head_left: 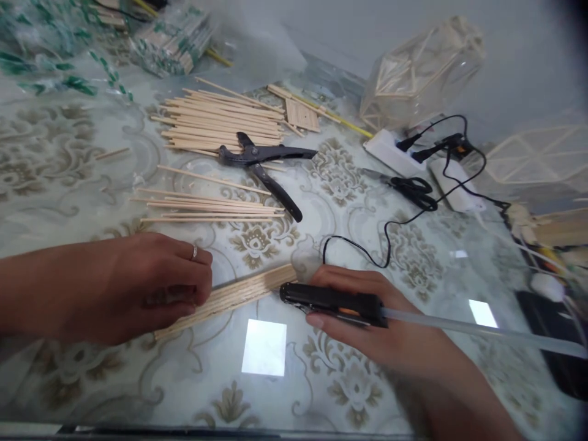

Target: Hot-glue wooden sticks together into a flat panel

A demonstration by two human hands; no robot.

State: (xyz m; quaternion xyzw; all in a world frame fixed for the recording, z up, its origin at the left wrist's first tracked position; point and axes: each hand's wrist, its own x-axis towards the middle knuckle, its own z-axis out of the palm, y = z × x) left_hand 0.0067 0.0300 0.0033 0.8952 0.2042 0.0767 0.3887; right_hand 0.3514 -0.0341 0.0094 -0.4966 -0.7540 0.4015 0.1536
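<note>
My right hand [362, 306] is wrapped round a black hot glue gun [333, 301], from whose back a long white glue stick [478, 331] sticks out to the right. The gun's front end is at the right part of a flat strip of wooden sticks [248, 289] lying side by side on the table; whether it touches them I cannot tell. Fingers curled, my left hand [151, 285] grips the strip near its left end and hides part of it. A ring sits on one finger of that hand.
Beyond the hands lie loose sticks [215, 205], black cutting pliers [271, 160] and a larger stick pile [225, 119]. Scissors [408, 187], a black cord [388, 239] and a white power strip [395, 153] occupy the right. A stick-framed shape [422, 73] stands behind; bagged sticks [172, 40] lie back left.
</note>
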